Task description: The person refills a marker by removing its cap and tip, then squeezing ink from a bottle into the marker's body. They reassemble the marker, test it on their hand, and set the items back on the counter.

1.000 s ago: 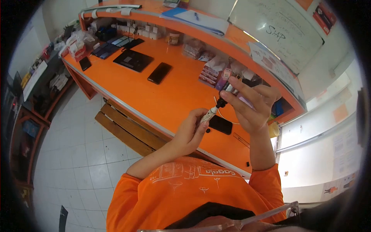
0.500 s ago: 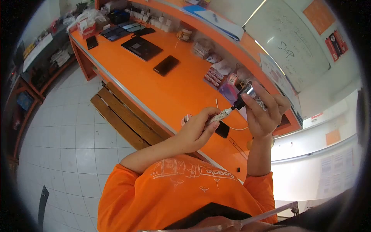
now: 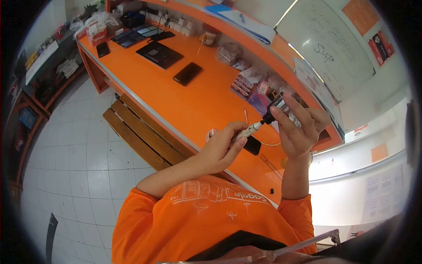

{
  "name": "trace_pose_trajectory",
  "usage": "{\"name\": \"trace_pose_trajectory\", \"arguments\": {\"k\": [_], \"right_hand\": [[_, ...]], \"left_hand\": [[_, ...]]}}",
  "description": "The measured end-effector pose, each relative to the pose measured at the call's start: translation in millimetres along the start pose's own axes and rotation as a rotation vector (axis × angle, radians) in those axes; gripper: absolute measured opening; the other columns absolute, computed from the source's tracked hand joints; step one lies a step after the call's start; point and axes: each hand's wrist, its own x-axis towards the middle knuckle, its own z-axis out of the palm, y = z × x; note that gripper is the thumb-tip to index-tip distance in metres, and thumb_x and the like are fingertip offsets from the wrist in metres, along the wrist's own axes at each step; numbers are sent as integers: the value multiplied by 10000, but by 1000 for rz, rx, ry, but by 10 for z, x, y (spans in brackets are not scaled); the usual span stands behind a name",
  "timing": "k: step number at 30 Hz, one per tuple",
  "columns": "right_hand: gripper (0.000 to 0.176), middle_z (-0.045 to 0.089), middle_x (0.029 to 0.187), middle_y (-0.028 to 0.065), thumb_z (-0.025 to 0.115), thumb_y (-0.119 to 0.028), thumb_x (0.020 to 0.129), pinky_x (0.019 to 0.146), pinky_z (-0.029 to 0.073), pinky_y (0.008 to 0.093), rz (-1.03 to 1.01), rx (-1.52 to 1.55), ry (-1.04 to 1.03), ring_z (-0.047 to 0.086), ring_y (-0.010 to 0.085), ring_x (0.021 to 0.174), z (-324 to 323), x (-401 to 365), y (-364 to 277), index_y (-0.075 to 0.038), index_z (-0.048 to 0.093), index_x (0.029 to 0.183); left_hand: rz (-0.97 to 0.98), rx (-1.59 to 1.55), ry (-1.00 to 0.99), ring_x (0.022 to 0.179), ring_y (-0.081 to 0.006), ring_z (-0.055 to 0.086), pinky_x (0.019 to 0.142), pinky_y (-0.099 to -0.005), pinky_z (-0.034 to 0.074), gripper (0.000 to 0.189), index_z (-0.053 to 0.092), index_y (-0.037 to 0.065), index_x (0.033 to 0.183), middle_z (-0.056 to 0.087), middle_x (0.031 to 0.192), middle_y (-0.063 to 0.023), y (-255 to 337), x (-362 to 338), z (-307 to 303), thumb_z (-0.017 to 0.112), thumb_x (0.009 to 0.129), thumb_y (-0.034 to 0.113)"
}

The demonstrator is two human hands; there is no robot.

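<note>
My left hand [image 3: 223,146] is closed around a white marker [image 3: 249,131] with dark print on its barrel, held tilted up to the right. In my right hand [image 3: 300,130] is a small black bottle [image 3: 275,108], gripped between thumb and fingers with its neck pointing down at the marker. The bottle's nozzle meets the marker's tip end, and the exact contact is too small to make out. Beneath the hands, a dark phone [image 3: 252,145] lies on the orange table [image 3: 211,102]. A small black cap-like piece [image 3: 272,191] rests near the table's front edge.
A laptop-like black slab [image 3: 159,54] and a black phone [image 3: 187,73] lie farther left on the table. Boxes and bags [image 3: 242,83] line the back under an orange shelf. A wooden bench [image 3: 140,132] stands along the front. A white cable [image 3: 268,144] curves beyond the hands.
The black bottle and the marker tip have shifted slightly left and down in the view. Both hands keep their hold.
</note>
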Motion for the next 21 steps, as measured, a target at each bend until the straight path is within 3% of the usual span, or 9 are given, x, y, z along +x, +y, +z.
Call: {"name": "trace_pose_trajectory", "arguments": {"k": [1,3,6,9,13,16,18,19,21], "right_hand": [[182,598,1052,-144,611,-277,701,734,252,241,1,-1,0,344,88,756,0,-6,9,-294,692,864],[273,603,1069,-59,679,-136,633,700,286,243,-74,22,-9,342,127,772,4,-21,33,-217,694,892],[264,603,1069,-72,677,-144,641,706,277,238,-59,1,-20,341,122,772,-4,-30,3,-219,695,894],[262,602,1069,-80,670,-133,651,714,273,238,-28,-30,-64,336,121,774,-10,-70,-27,-222,696,896],[258,607,1057,-79,680,-107,642,716,278,248,48,-28,-81,366,112,764,23,-161,-57,-210,700,877],[273,602,1046,-110,691,-168,630,762,276,275,282,60,-167,392,108,797,109,-331,-87,-216,683,899],[325,616,998,-35,711,-150,639,746,337,287,551,228,-286,457,143,815,179,-546,-123,-156,654,959],[325,616,998,-35,711,-150,639,746,337,287,579,217,-287,457,143,815,241,-743,-154,-156,654,959],[383,602,949,44,729,-178,650,731,390,302,1065,502,-278,511,182,838,429,-1300,-281,-113,614,1009]], "left_hand": [[8,38,13,613,-178,466,556,-298,357,253,391,-17,1091,498,744,-107,2,-5,-1,450,879,107],[16,77,24,604,-181,471,545,-300,355,251,397,-16,1089,502,741,-109,26,-3,-18,456,875,103],[-30,114,12,588,-212,501,534,-315,375,246,412,-11,1079,519,740,-121,122,17,-60,469,867,98],[2,188,32,565,-141,472,524,-257,388,234,437,-21,1069,509,721,-101,155,13,-74,480,867,90],[23,424,59,603,-212,560,541,-301,434,232,451,-24,1051,549,752,-152,188,-8,-102,500,851,84],[31,520,30,682,-253,603,581,-334,459,232,451,-28,1048,573,812,-182,121,-30,-122,500,849,81],[19,534,-22,726,-272,617,605,-350,468,233,449,-30,1049,583,842,-192,-64,-79,-145,499,849,81],[-11,482,-25,676,-244,595,581,-327,456,234,449,-27,1055,576,811,-161,-232,-127,-166,501,847,68],[-51,428,-65,626,-215,572,558,-304,443,237,449,-25,1061,569,781,-130,-519,-209,-189,503,845,56]]}}
